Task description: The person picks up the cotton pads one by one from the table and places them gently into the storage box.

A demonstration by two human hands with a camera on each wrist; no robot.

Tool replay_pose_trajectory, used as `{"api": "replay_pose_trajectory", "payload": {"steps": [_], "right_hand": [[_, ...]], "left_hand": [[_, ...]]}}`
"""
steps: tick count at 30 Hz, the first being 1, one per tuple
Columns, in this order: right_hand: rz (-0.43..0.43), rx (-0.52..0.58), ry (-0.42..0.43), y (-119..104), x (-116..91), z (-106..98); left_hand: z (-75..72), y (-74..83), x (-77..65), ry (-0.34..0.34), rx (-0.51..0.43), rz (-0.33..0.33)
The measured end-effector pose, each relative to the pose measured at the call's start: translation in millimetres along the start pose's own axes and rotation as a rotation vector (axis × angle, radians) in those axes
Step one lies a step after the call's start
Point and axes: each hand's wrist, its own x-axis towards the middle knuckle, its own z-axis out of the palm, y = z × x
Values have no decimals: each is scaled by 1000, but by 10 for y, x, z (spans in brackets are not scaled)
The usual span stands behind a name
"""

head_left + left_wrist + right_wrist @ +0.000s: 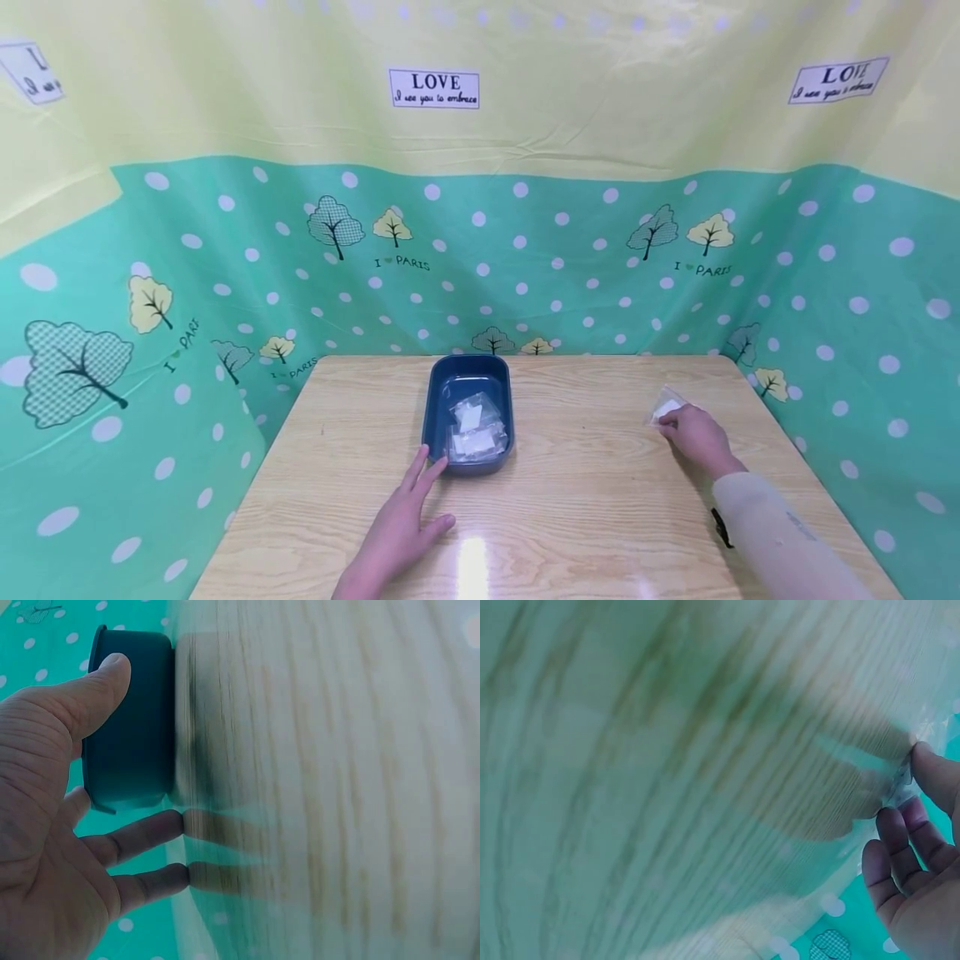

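A dark blue rectangular tray (430, 417) sits on the table, with several small clear plastic bags (478, 442) holding white pieces inside. My left hand (401, 521) is at its near left corner, fingers spread and loosely extended. In the left wrist view the thumb lies in front of the tray (135, 720) and two fingertips touch the tabletop. Over at the right, my right hand (697, 435) pinches the near edge of a small clear bag (667, 403) with a white piece in it. The right wrist view shows thumb and fingers closing on that bag (904, 784), partly hidden.
The light wooden table (570, 517) is glossy and reflects the hands. A green and yellow patterned cloth (525, 258) hangs behind it and along both sides. A dark band (722, 528) shows at the right wrist.
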Motion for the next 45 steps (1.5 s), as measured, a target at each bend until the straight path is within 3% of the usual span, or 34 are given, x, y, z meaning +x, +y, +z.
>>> {"api": "replay_pose_trajectory", "payload": {"steps": [9, 14, 24, 31, 37, 45], "right_hand": [[-24, 8, 51, -26, -35, 22], [-59, 76, 66, -180, -32, 26], [-153, 287, 95, -946, -22, 24], [-312, 399, 133, -1629, -107, 103], [-502, 289, 161, -2095, -249, 285], [-678, 91, 152, -2374, -378, 552]], "left_hand": [[-1, -4, -1, -12, -2, -7], [-10, 5, -1, -18, -1, -16], [-11, 16, -1, -16, -2, -16], [-10, 8, 2, -12, 3, -11], [-7, 2, -8, -9, 0, -7], [-12, 9, -6, -3, -3, -4]]}}
